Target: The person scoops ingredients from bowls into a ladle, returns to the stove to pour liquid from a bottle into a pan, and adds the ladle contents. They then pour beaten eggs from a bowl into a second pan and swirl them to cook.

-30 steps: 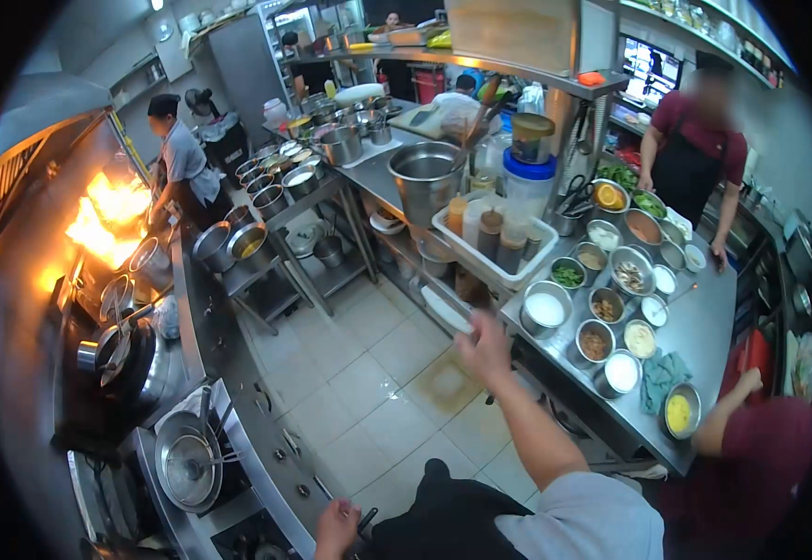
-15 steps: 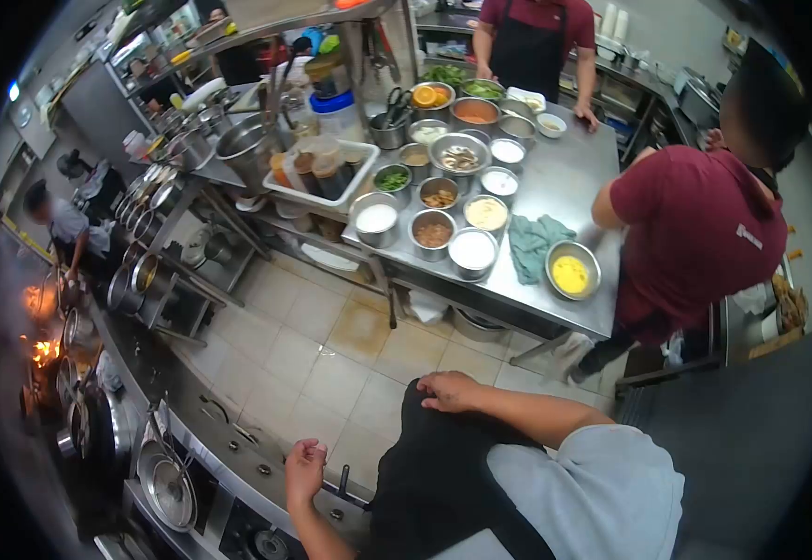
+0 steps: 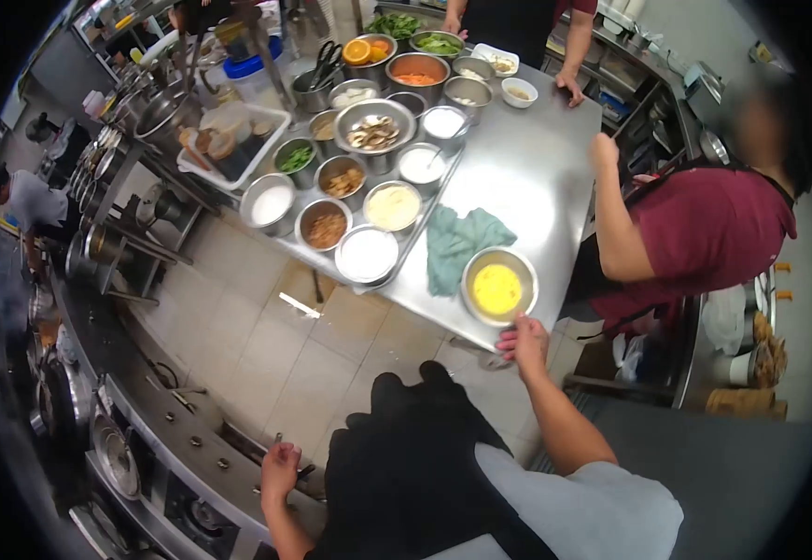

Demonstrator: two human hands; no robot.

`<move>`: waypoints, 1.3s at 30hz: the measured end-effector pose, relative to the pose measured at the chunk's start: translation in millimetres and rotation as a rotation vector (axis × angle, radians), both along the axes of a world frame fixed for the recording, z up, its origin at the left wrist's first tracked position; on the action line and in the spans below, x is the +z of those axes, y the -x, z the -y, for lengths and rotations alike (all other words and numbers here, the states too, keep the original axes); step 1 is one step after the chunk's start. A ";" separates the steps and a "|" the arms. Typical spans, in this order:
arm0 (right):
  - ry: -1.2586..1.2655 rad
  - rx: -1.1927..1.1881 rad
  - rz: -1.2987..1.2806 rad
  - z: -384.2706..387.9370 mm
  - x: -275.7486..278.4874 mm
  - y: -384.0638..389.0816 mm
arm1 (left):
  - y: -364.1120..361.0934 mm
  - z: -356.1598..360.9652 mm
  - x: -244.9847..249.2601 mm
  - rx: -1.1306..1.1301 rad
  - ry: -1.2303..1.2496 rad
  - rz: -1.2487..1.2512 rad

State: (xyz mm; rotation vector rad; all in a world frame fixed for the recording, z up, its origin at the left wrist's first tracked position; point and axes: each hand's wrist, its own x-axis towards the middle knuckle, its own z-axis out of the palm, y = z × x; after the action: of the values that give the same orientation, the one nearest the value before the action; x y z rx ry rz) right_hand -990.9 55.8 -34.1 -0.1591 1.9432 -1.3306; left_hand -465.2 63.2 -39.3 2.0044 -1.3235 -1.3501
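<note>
My right hand [image 3: 525, 343] reaches to the near corner of the steel table, its fingers apart and fingertips right at the rim of a metal bowl [image 3: 528, 271]. Yellow beaten egg [image 3: 497, 289] fills the bottom of that bowl. A crumpled green cloth [image 3: 462, 245] lies against the bowl's far left side. My left hand [image 3: 280, 471] hangs low by the stove's front edge, fingers curled in, with nothing showing in them.
Metal containers of mushrooms [image 3: 374, 133], carrots [image 3: 417, 81] and white powder [image 3: 367, 254] crowd the table [image 3: 527, 159]. A co-worker in a maroon shirt [image 3: 695, 224] stands at its right side, another behind it. The stove counter [image 3: 182, 420] curves along my left.
My right hand has moved from in front of my apron to the egg bowl. The table now appears nearer. The co-worker at right has turned, one forearm raised.
</note>
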 end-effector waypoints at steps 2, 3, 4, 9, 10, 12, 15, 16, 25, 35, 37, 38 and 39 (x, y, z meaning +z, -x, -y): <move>0.018 0.010 0.063 0.2 -6.7 27.4 | 35.6 -7.9 5.1 -0.081 -0.196 0.086; 0.058 0.036 0.073 3.3 -8.3 36.2 | 49.2 -13.3 -3.7 -0.108 -0.179 0.095; 0.100 0.063 0.086 8.0 -8.9 43.6 | 61.8 -16.8 -12.1 -0.098 -0.181 0.095; 0.219 0.211 0.106 5.5 -34.9 72.1 | 114.0 -40.6 -9.7 -0.045 -0.210 0.060; 0.262 0.267 0.108 1.1 -50.1 80.7 | 109.0 -50.7 -26.9 -0.123 -0.155 0.213; 0.208 0.469 -0.192 6.6 -23.6 82.1 | 123.2 -49.7 -5.5 -0.297 -0.287 0.335; 0.326 0.565 -0.209 13.7 -25.3 83.2 | 132.8 -77.0 -5.9 -0.078 -0.203 0.292; 0.322 0.513 -0.025 15.0 -33.4 86.1 | 133.6 -86.0 -5.4 -0.068 -0.181 0.315; 0.400 1.037 0.176 54.4 45.1 -9.3 | 149.4 -189.2 5.1 0.545 -0.068 0.222; 0.491 1.660 0.325 90.3 60.6 -214.2 | 64.9 -322.8 -46.9 1.884 0.327 -0.493; 0.463 1.767 0.357 74.4 77.4 -270.9 | 27.8 -330.4 -60.3 2.002 0.510 -0.600; 0.469 1.817 0.367 65.3 83.9 -298.8 | 8.5 -334.7 -66.8 2.003 0.592 -0.692; 0.448 1.817 0.388 52.7 95.6 -318.2 | -5.3 -338.9 -71.1 1.995 0.676 -0.784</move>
State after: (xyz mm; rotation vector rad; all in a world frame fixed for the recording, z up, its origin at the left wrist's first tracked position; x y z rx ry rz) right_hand -672.8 3.1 61.5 -1.3461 0.5002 -0.3538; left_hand -459.9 402.1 -110.4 1.0314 0.6362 -0.3225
